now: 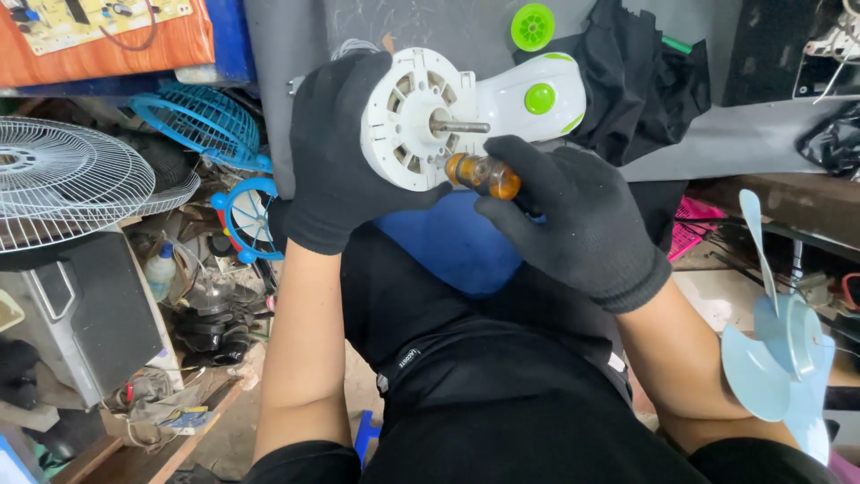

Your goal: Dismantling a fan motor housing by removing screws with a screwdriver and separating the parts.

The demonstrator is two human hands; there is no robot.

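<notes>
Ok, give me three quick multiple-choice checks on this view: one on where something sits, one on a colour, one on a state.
1. Where is the pale blue fan blade?
A. At the lower right, beside the person's right arm
B. On the grey table
C. In the left hand

2. What colour is the round button on the white fan motor housing?
A. Red
B. Green
C. Black

3. What is the right hand doing?
A. Resting open on the lap
B. Gripping an amber-handled screwdriver against the housing
C. Holding a grille

Answers: 1 A, the blade lies low at the right edge. 2 B, the button is bright green. 3 B, gloved fingers wrap the handle while the left hand holds the housing.
</notes>
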